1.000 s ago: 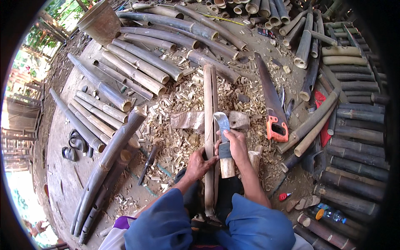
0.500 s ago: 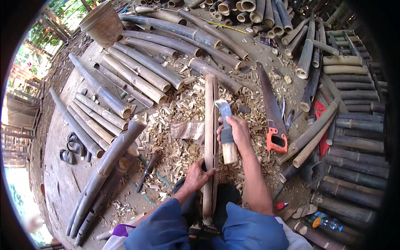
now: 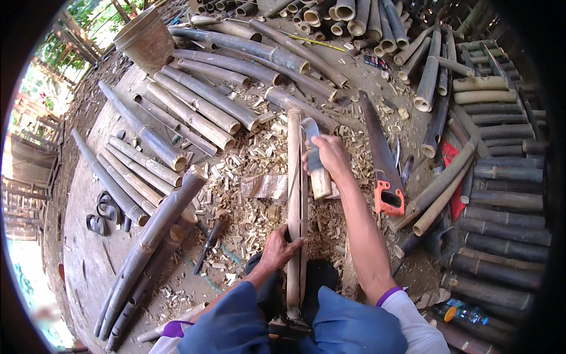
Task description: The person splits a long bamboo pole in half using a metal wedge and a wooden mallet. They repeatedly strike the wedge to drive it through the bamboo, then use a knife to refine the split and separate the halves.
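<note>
Left hand (image 3: 278, 248) grips split bamboo (image 3: 293, 189), right hand (image 3: 332, 156) clutches the knife (image 3: 315, 161); any lettering on that bottle (image 3: 471, 315) is too small!

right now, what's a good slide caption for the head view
Left hand on bamboo, right hand holding a knife close beside it, with chips scattered around.

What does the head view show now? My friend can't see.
A person's left hand holds a bamboo pole; the right hand grips a curved knife beside it. Wood chips, more bamboo poles and a saw lie around.
</note>
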{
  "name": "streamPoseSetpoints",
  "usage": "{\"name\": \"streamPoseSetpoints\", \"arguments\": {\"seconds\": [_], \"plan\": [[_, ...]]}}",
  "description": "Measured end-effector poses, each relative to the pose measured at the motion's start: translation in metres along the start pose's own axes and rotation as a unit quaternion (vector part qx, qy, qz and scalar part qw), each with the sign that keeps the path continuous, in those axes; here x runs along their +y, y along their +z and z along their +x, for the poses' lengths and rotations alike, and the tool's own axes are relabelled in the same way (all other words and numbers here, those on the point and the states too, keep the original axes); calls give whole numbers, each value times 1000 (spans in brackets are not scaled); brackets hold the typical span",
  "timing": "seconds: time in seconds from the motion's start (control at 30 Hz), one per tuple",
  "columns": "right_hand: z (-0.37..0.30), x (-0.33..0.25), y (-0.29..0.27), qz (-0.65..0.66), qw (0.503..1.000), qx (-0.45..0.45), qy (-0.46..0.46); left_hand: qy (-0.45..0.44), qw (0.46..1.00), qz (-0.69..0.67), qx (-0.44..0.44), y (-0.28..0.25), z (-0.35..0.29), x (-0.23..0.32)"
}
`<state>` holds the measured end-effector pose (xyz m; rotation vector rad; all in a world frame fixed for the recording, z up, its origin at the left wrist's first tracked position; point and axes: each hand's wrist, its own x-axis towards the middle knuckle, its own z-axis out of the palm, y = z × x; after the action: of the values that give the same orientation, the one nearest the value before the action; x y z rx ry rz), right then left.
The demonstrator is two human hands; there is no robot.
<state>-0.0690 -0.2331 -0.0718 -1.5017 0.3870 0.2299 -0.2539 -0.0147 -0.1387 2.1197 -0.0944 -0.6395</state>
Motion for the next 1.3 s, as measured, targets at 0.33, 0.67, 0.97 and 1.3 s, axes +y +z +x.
{"name": "streamPoseSetpoints", "arguments": {"seconds": [0.33, 0.67, 0.97, 1.3], "plan": [[-6, -15, 1, 8, 999, 34, 28, -29, 998, -41, -47, -3, 5, 11], [-242, 62, -4, 11, 993, -89, 80, -37, 963, -256, -74, 1, 3, -1], [-274, 76, 0, -363, 929, -56, -55, -19, 977, -214, -10, 11, -1, 2], [-279, 85, 3, -451, 887, -58, -82, -22, 995, -80, 59, 20, -5, 3]]}}
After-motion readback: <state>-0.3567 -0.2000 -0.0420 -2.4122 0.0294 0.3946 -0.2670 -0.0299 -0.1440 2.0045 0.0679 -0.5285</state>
